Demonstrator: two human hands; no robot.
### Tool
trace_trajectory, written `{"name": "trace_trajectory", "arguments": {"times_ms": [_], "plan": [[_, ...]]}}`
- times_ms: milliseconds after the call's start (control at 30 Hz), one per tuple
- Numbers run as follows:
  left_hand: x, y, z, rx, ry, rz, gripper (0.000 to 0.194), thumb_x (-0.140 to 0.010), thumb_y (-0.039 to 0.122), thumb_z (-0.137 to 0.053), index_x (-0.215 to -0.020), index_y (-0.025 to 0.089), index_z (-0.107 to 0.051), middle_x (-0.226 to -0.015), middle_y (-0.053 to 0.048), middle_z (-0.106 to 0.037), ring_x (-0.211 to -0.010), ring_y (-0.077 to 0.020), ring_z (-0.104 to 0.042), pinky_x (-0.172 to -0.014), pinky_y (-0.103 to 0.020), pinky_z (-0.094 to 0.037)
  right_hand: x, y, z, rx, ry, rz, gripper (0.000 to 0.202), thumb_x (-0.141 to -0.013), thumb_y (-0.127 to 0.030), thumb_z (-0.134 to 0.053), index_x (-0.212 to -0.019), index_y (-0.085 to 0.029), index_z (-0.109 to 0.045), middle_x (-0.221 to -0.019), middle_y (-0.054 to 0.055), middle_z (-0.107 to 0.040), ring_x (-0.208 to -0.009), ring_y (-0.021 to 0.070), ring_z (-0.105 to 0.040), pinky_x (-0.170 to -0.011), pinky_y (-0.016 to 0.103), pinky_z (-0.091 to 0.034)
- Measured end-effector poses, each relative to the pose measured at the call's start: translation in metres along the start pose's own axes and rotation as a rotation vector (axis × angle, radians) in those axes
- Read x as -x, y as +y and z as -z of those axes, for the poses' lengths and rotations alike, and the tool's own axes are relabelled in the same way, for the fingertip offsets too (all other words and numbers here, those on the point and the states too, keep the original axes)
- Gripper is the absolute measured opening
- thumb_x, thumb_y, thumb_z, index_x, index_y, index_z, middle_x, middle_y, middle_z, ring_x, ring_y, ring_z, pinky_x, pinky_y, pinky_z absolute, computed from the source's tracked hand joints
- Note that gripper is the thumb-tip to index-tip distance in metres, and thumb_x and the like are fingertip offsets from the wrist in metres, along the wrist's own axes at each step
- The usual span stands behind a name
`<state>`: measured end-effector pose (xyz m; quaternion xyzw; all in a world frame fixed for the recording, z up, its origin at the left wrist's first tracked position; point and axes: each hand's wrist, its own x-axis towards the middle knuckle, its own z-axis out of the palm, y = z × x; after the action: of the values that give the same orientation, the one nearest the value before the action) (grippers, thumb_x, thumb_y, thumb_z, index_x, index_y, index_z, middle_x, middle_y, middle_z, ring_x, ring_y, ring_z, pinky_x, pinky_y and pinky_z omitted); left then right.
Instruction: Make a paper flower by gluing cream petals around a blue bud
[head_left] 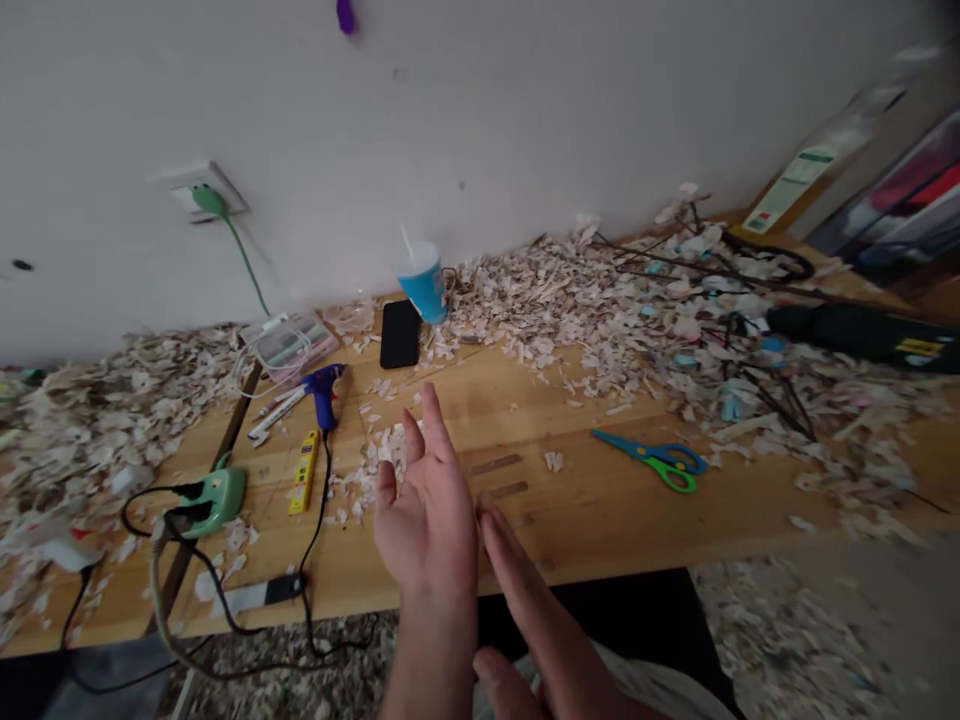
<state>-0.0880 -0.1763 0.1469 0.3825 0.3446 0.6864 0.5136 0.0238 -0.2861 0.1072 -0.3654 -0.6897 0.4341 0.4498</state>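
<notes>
My left hand [431, 500] is raised over the front edge of the wooden table [570, 520], palm showing and fingers apart, with nothing in it. Just to its right, my right hand [532, 610] has its fingers extended, the fingertips beside the left wrist; it holds nothing visible. Whether the two hands touch is hard to tell. Scissors [656, 458] with blue and green handles lie to the right. On the left are a blue glue gun [322, 392] and a yellow box cutter [303, 472].
Wood shavings [555, 285] are heaped along the wall. A black phone [400, 334] lies by a blue cup [424, 284]. A green power strip [217, 502] with cables sits left. A dark umbrella-like object [855, 335] and a bottle [795, 185] are at right.
</notes>
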Motion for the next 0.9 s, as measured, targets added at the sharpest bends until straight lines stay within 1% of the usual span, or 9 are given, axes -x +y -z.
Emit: {"name": "trace_trajectory", "arguments": {"times_ms": [100,200,367,500,533,600,700,800,900], "plan": [[0.005,-0.002,-0.011,0.022,0.056,-0.019,0.046,-0.102,0.042,-0.028,-0.137,0.018,-0.046,-0.159,-0.015,-0.039,-0.150,-0.0255,-0.032,-0.125,-0.049,-0.027,-0.004,-0.005,0.007,-0.023,-0.051,0.025,0.091,-0.098,-0.034,-0.053,-0.158,-0.040,0.014,-0.168,-0.007,0.003,-0.153,0.0320,-0.012,-0.122,0.053,-0.029],[0.022,-0.010,-0.031,-0.002,0.104,-0.080,0.053,-0.103,0.048,-0.018,-0.149,0.029,-0.035,-0.159,-0.007,-0.041,-0.151,-0.0210,-0.030,-0.124,-0.047,-0.030,-0.015,-0.010,0.019,-0.098,0.006,-0.098,0.086,-0.099,-0.037,-0.053,-0.158,-0.046,0.008,-0.168,-0.009,0.000,-0.154,0.0295,-0.009,-0.123,0.055,-0.024],[0.069,-0.037,-0.055,-0.208,0.008,-0.129,0.063,-0.102,0.042,0.008,-0.150,0.039,-0.033,-0.162,0.001,-0.038,-0.149,-0.0216,-0.036,-0.119,-0.050,-0.039,-0.031,-0.004,0.029,-0.450,0.162,-0.193,0.064,-0.105,-0.041,-0.041,-0.159,-0.046,-0.007,-0.168,-0.009,-0.010,-0.154,0.0202,-0.007,-0.125,0.052,-0.019],[0.064,-0.054,-0.035,-0.381,0.021,-0.442,0.050,-0.104,0.047,-0.011,-0.137,0.046,-0.048,-0.164,0.010,-0.031,-0.152,-0.0212,-0.029,-0.120,-0.047,-0.036,-0.005,0.006,0.021,-0.371,0.075,-0.190,0.072,-0.101,-0.039,-0.050,-0.158,-0.048,-0.006,-0.168,-0.009,-0.010,-0.154,0.0227,-0.013,-0.124,0.053,-0.021],[0.057,-0.057,-0.026,-0.396,0.016,-0.465,0.041,-0.105,0.041,-0.022,-0.132,0.047,-0.053,-0.164,0.013,-0.030,-0.152,-0.0194,-0.028,-0.123,-0.046,-0.031,0.004,0.008,0.021,-0.354,0.016,-0.159,0.076,-0.098,-0.041,-0.055,-0.158,-0.047,-0.008,-0.167,-0.006,-0.014,-0.153,0.0250,-0.018,-0.123,0.053,-0.025],[0.042,-0.063,-0.009,-0.434,-0.001,-0.443,0.039,-0.105,0.036,-0.027,-0.135,0.043,-0.051,-0.162,0.007,-0.034,-0.149,-0.0211,-0.034,-0.122,-0.048,-0.029,0.020,0.012,0.031,-0.333,-0.043,-0.227,0.068,-0.096,-0.042,-0.058,-0.157,-0.043,-0.026,-0.161,0.000,-0.036,-0.145,0.0276,-0.039,-0.117,0.050,-0.038],[0.032,-0.073,0.006,-0.857,-0.267,-0.300,0.034,-0.104,0.031,-0.037,-0.132,0.028,-0.056,-0.130,-0.009,-0.061,-0.122,-0.0239,-0.059,-0.105,-0.046,-0.048,0.030,0.028,0.073,-0.126,0.196,-0.478,0.037,-0.100,-0.042,-0.050,-0.135,-0.034,-0.060,-0.137,0.007,-0.065,-0.124,0.0269,-0.063,-0.104,0.046,-0.053],[0.037,-0.084,0.006,-1.331,-0.565,-0.304,0.023,-0.101,0.024,-0.048,-0.117,0.021,-0.064,-0.108,-0.010,-0.065,-0.102,-0.0245,-0.061,-0.089,-0.042,-0.054,0.029,0.062,0.133,0.406,0.459,-0.349,0.029,-0.099,-0.039,-0.051,-0.123,-0.030,-0.065,-0.124,0.010,-0.069,-0.116,0.0291,-0.065,-0.102,0.050,-0.052],[0.039,-0.097,0.002,-1.541,-0.794,-0.409,0.025,-0.099,0.019,-0.051,-0.122,0.018,-0.061,-0.114,-0.011,-0.065,-0.105,-0.0265,-0.060,-0.091,-0.043,-0.054,0.030,0.102,0.180,0.879,0.309,-0.251,0.034,-0.099,-0.039,-0.045,-0.121,-0.023,-0.066,-0.121,0.014,-0.067,-0.114,0.0356,-0.061,-0.101,0.060,-0.048]]}}
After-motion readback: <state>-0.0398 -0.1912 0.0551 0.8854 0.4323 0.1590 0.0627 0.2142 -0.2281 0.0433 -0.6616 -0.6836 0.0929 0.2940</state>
